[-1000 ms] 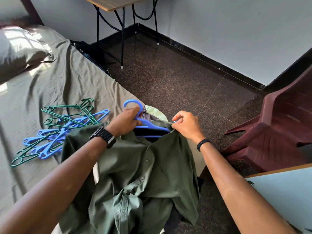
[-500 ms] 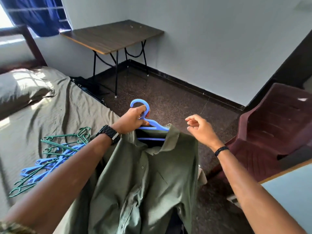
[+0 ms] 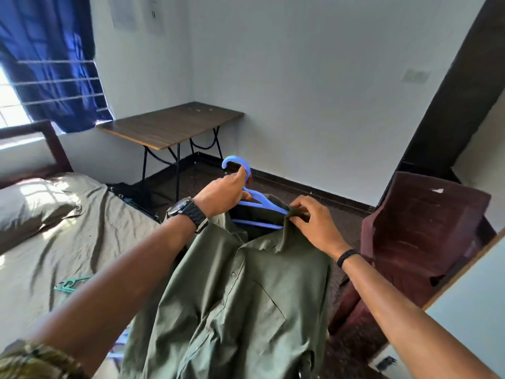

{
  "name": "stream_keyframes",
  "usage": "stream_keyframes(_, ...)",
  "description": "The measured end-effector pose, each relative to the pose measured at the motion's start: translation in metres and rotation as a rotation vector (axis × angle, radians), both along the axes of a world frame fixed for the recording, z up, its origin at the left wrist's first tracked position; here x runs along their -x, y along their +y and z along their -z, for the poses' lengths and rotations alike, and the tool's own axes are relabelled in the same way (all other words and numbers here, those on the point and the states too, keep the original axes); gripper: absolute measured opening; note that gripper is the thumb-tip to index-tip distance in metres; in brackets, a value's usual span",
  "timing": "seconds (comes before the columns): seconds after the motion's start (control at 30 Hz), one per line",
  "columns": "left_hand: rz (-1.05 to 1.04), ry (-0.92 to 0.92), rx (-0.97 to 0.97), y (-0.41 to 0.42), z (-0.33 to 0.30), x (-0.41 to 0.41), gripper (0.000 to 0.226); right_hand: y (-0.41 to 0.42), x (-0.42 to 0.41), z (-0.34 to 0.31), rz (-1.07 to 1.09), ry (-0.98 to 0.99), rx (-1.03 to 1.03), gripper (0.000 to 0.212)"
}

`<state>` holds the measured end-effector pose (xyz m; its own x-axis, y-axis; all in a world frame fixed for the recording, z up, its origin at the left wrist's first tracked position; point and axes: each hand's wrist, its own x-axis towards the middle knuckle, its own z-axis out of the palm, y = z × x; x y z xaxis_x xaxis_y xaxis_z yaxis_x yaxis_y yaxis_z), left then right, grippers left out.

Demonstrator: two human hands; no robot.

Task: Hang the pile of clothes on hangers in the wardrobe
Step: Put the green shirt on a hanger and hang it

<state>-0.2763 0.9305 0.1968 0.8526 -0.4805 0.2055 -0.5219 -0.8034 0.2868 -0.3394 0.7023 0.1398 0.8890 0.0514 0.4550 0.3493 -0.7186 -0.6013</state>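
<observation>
Two hands are working in the middle of the frame, and both are yours. Your left hand (image 3: 222,194) is gripping the blue hanger (image 3: 247,187) at its neck, just below the hook, with the fingers curled around the plastic; the hook is rising above your knuckles. Your right hand (image 3: 311,221) is pinching the collar of the olive green shirt (image 3: 240,296) between thumb and fingertips, at the right shoulder of the hanger, so this grip is closed on the cloth. The shirt is already sitting on the hanger and is hanging down from it toward the bottom centre of the frame, front side facing you, with its buttons and one chest pocket showing. You are holding it in the air, above the edge of the bed (image 3: 82,242), which is filling the left side of the frame.

On the bed sheet, at the lower left, a green hanger (image 3: 69,284) is lying partly hidden behind your left forearm. A pillow (image 3: 30,203) is resting at the far left. Behind the hands, a wooden bench (image 3: 169,124) with black legs is standing against the wall, under a blue curtain (image 3: 52,64) in the upper left. A dark red plastic chair (image 3: 420,236) is standing at the right, near your right forearm.
</observation>
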Motion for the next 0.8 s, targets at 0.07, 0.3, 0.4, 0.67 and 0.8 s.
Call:
stream_keyframes(0.07,-0.008,0.024,0.008,-0.002,-0.011,0.000,0.037,-0.002,0.002,-0.009,-0.004,-0.026,-0.022,0.021)
stream_keyframes(0.3,0.102,0.027,0.211,-0.005,-0.045,0.005,0.024,-0.021,0.013,-0.064,-0.140,0.189,-0.458,0.014)
stream_keyframes(0.4,0.143,-0.055,0.297,-0.009,-0.060,0.006,0.030,-0.034,0.008,-0.087,-0.208,0.316,-0.633,0.015)
stream_keyframes(0.67,0.251,-0.251,0.431,-0.039,-0.101,0.014,0.025,-0.030,-0.003,-0.154,-0.038,0.276,0.273,0.036)
stream_keyframes(0.8,0.261,-0.269,0.490,-0.039,-0.116,0.010,0.032,-0.027,0.000,-0.165,0.002,0.072,0.302,0.039)
